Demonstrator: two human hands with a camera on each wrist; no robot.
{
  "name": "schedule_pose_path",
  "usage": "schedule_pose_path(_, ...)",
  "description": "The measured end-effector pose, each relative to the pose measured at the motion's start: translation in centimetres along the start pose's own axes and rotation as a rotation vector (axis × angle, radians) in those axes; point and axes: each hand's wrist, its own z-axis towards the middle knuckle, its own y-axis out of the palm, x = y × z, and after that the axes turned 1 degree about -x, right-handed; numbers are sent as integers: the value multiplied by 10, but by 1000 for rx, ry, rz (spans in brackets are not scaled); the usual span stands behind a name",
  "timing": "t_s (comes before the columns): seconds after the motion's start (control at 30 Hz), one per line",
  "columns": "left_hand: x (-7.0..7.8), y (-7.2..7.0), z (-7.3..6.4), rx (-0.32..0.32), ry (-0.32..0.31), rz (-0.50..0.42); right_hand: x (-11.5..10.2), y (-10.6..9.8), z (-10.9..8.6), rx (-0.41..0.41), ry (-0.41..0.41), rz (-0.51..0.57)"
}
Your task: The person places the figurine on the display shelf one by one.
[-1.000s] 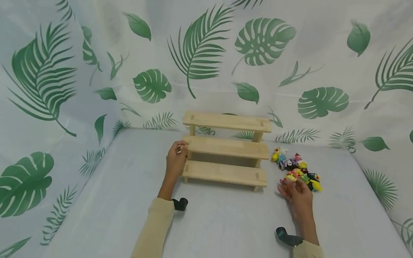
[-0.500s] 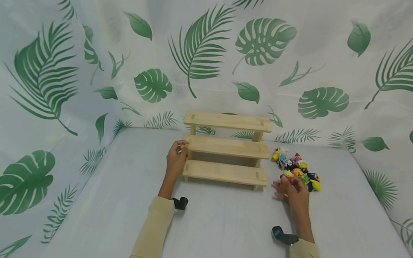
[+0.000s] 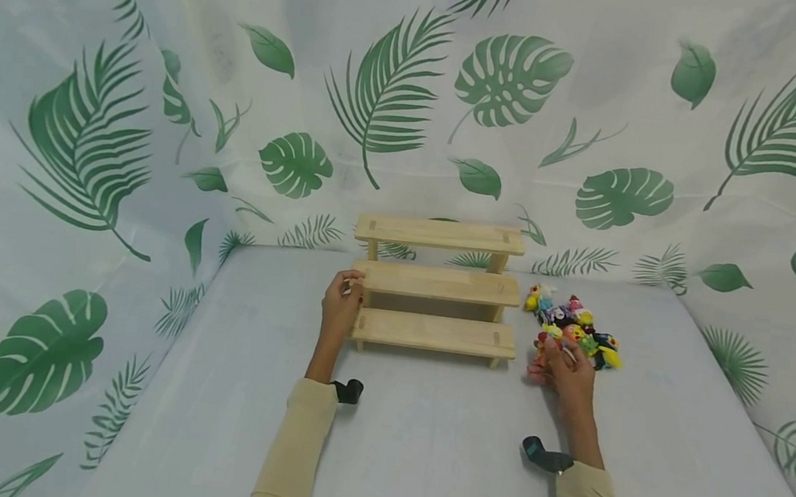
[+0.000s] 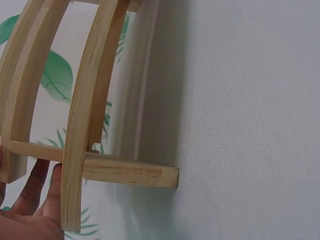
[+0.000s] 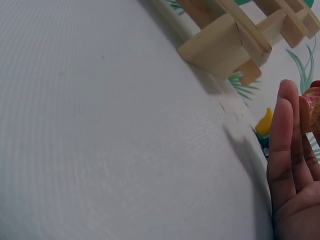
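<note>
A three-tier wooden display stand (image 3: 436,284) stands in the middle, close to the back wall. My left hand (image 3: 341,303) holds its left end at the middle shelf; in the left wrist view the fingers (image 4: 37,187) reach up against the side bar. My right hand (image 3: 575,381) is right of the stand and pinches a small toy figurine (image 5: 312,110) with a waffle-textured orange-brown body and a red top. The fingers partly hide the figurine. Just behind that hand lies a pile of small colourful figurines (image 3: 576,314).
The white table surface (image 3: 422,443) stretches in front of the stand. White sheets printed with green leaves (image 3: 515,156) form the back and side walls. Each wrist carries a black camera mount (image 3: 348,392).
My right hand has shifted slightly left and turned, bringing the figurine's red part into sight. The left hand has stayed on the stand, which has not moved.
</note>
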Motion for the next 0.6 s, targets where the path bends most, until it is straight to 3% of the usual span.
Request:
schedule_pose_path(0.33, -1, 0, 1, -7, 2, -16, -8, 11, -6, -74, -39, 64)
schedule_pose_path(0.6, -1, 0, 1, -9, -9, -15, -18, 25, -1, -118, -161, 75)
